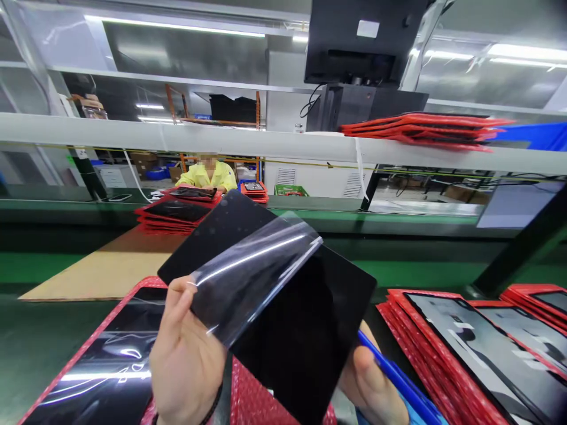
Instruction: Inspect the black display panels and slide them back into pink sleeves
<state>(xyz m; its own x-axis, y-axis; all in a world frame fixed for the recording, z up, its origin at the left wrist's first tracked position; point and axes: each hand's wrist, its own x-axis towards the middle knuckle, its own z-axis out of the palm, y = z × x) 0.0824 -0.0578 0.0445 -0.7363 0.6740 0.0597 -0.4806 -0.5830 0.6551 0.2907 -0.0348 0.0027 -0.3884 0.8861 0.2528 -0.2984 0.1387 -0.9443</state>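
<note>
I hold a black glass panel (305,330) tilted up in front of me. My left hand (183,360) pinches a clear protective film (252,268), which is partly peeled back from the panel's upper left part. My right hand (370,386) supports the panel's lower right edge from behind and also has a blue pen-like tool (398,378) in its fingers. Under my hands lies a red bubble-wrap sleeve (257,401) with another black panel (110,360) on it at the lower left.
A pile of red sleeves with panels (478,348) lies at the right. Another red stack (177,213) sits across the green conveyor (420,271), beside a brown board (115,265). A person in yellow (211,174) sits opposite. More red sleeves (425,130) rest on the overhead shelf under a monitor (363,41).
</note>
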